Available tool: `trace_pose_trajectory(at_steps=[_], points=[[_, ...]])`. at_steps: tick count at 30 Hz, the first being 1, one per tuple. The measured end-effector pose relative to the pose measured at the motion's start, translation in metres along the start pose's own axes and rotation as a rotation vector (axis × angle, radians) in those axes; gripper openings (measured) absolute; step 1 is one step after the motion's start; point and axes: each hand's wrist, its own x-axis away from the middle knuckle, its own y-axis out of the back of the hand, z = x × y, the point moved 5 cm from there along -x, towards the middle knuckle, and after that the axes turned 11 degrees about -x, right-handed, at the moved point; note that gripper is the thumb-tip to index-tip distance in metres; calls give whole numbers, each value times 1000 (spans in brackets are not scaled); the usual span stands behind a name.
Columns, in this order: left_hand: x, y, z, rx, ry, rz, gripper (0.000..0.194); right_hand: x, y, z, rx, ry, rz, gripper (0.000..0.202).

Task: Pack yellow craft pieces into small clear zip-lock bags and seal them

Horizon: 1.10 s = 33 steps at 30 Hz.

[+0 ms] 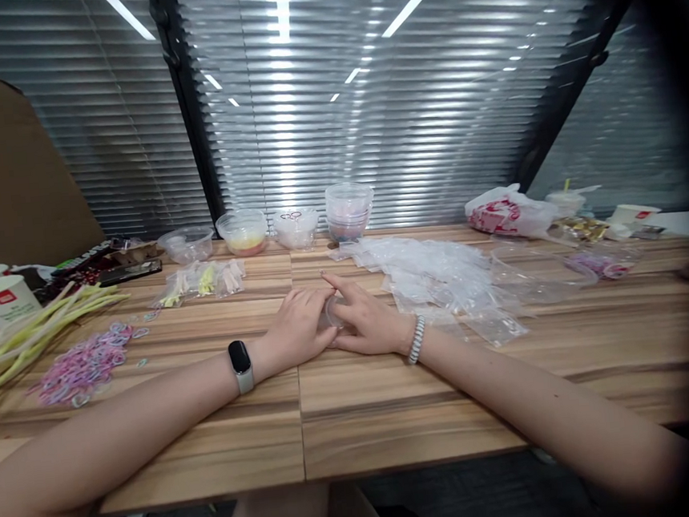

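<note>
Both my hands meet at the middle of the wooden table, fingers curved around a small clear round plastic piece. My left hand covers its left side, and my right hand closes on it from the right with the index finger stretched over the top. Most of the piece is hidden, so its full shape does not show. Just right of my right hand spreads a pile of clear plastic bags. Small filled bags with yellow and pale pieces lie beyond my left hand.
Pastel loops are heaped at left beside yellow and cream strands, a paper cup and a dark phone. Clear bowls and a bowl stack stand at the back. A white-and-red bag sits back right.
</note>
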Motion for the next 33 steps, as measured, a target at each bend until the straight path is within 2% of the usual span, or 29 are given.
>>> trace_pose_trajectory(at_steps=[7,14,27,29,33], points=[[-1,7,-4,-20,11,17,43,2,0,-1,-8,-13,-9,43],[1,6,-6,-69,-50,-16,25,-3,6,10,-6,91,-25,35],[3,5,-4,-135,-47,-23,14,-3,7,14,32,155,-30,24],[3,6,-5,-129,-39,-20,18,-3,7,13,39,150,-38,23],[2,9,-6,-110,-2,-10,40,-3,8,11,53,133,-69,18]])
